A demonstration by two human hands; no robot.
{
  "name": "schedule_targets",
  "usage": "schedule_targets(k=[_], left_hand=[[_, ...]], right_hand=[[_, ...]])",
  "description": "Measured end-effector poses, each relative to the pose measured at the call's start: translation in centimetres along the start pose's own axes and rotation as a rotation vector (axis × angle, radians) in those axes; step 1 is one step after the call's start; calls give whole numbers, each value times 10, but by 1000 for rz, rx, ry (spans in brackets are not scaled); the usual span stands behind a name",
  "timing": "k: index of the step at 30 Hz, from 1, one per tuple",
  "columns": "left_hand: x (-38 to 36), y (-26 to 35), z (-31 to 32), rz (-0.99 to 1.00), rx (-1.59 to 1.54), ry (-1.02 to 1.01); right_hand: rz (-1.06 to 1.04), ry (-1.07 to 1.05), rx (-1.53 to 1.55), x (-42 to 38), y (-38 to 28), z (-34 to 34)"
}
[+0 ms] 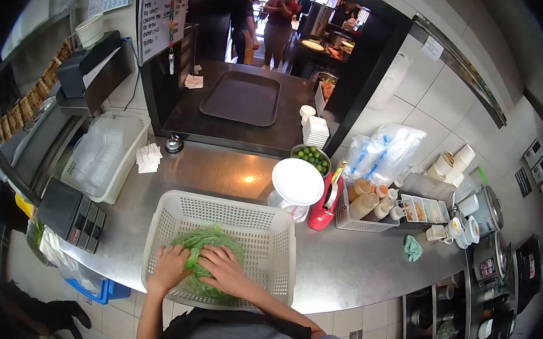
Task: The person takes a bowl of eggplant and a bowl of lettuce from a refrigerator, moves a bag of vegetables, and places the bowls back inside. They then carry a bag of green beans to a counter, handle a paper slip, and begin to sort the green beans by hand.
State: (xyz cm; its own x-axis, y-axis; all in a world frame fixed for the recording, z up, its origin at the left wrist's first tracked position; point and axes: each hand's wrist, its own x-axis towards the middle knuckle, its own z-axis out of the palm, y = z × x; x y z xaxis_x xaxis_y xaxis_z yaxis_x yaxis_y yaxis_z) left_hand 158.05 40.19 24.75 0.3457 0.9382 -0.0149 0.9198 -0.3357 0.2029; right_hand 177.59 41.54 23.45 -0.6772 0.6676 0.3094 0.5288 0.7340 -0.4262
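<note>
A translucent green plastic bag [218,237] lies in the white perforated basket [285,225] on the steel counter. Its contents cannot be made out through the film. The bag's gathered top comes up between my hands. My left hand [173,265] grips it from the left with curled fingers. From the right, my right hand [222,271] pinches the same gathered plastic, its fingers bent over the bag. Both hands are inside the basket's near half, close together.
Behind the basket stand a scale with a white round plate [298,181] and a bowl of green limes [311,155]. Sauce bottles [364,205] are at right; a bin of plastic containers [103,162] is at left. A dark tray [241,97] lies in the pass-through, with people beyond.
</note>
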Motion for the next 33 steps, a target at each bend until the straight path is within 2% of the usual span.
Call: schedule_targets(k=[3,6,9,12,15,18,21,22,27,30,33], left_hand=[[12,-22,11,113,-366,-47],[27,-11,-1,90,-930,-74],[40,12,-19,122,-800,37],[42,41,-41,111,-717,249],[46,51,-49,111,-763,302],[58,43,-20,106,-789,378],[61,32,-17,16,-761,340],[61,31,-21,24,-780,312],[53,29,-30,106,-882,169],[49,41,-33,-13,-643,198],[52,32,-8,-173,-540,301]], right_hand=[[64,3,37,0,1,-12],[174,72,115,0,13,-14],[183,216,216,4,18,-17],[138,339,331,10,13,-37],[184,450,381,8,12,-42],[225,465,378,4,33,-21],[337,252,466,4,40,-25],[294,339,550,6,35,-26],[245,363,616,11,49,-8],[295,348,672,7,53,3],[361,379,799,7,44,-3]])
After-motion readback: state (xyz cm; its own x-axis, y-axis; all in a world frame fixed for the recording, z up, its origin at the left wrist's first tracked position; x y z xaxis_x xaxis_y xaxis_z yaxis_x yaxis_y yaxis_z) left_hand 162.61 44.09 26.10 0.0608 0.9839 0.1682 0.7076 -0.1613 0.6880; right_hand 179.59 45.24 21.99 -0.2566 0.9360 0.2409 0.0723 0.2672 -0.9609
